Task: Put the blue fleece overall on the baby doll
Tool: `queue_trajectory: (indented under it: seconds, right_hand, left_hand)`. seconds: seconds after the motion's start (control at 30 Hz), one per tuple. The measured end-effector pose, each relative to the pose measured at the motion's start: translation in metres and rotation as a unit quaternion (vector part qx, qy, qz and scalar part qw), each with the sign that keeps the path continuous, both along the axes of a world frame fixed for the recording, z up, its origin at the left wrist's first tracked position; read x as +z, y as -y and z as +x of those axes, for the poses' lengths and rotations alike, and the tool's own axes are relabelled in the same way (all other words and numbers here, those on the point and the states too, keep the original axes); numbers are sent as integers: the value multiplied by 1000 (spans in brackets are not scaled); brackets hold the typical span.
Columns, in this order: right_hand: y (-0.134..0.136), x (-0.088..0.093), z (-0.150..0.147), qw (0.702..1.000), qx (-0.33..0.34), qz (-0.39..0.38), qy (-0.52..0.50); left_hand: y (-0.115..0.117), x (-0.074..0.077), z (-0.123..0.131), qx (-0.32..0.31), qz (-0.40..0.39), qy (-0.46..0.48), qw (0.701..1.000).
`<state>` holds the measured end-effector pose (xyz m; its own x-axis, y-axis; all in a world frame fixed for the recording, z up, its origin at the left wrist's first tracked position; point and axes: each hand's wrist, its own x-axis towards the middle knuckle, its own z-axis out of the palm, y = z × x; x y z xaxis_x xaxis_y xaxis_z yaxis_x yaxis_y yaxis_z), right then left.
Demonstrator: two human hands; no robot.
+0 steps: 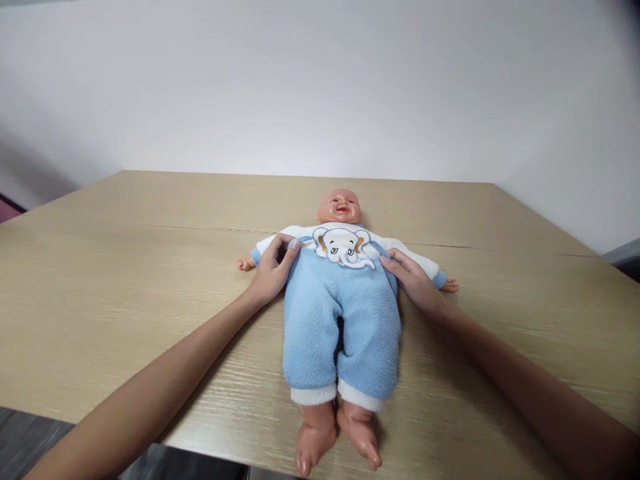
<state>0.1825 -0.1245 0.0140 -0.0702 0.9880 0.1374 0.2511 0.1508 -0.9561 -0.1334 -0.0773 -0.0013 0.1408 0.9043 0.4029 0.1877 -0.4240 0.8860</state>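
Forearms (165,387): mine, angling in on either side of the doll (340,300), face-up on the wooden surface (150,287).
Feet (316,437): bare, toes toward me.
Right grip (413,280): fingers touching the blue romper (313,320) beside the chest; whether they pinch cloth, I cannot tell.
Left grip (274,267): thumb and fingers against the opposite side, pinch likewise unclear.
Elephant patch (345,250): between my hands; light, even pressure should keep it flat, I judge.
Head (341,205): beyond, best left undisturbed.

A bald doll (342,293) dressed in blue and white lies face-up, arms spread, torso between left hand (274,268) and right hand (413,277).
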Motion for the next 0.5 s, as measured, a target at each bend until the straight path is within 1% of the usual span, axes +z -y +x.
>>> queue_trajectory:
  seconds: [0.07, 0.13, 0.2, 0.27, 0.33, 0.4, 0.43, 0.5]
  right_hand:
    - [-4, 7, 2, 1000, -13, -5, 1]
    - [-11, 15, 3, 999, -22, -14, -23]
    - [-21, 24, 1, 999, -25, -15, -37]
    - [-32, 34, -7, 999, -41, 2, -17]
    - [-43, 45, -19, 995, -84, 53, 26]
    - [-52, 58, -38, 984, -103, 124, 70]
    - [-56, 64, -49, 979, -90, 157, 93]
    - [-65, 77, -74, 967, -35, 198, 158]
  left_hand:
    - [0, -2, 0, 15, 9, 19, 1000]
    - [0, -4, 0, 28, 20, 28, 999]
    - [0, -5, 0, 38, 43, 22, 998]
    - [-1, -5, 0, 46, 74, 10, 996]
    - [-1, -6, 0, 53, 107, -5, 993]
    - [-1, -6, 0, 63, 140, -21, 988]
    - [-2, -6, 0, 68, 157, -28, 985]
    - [-2, -5, 0, 76, 197, -38, 977]
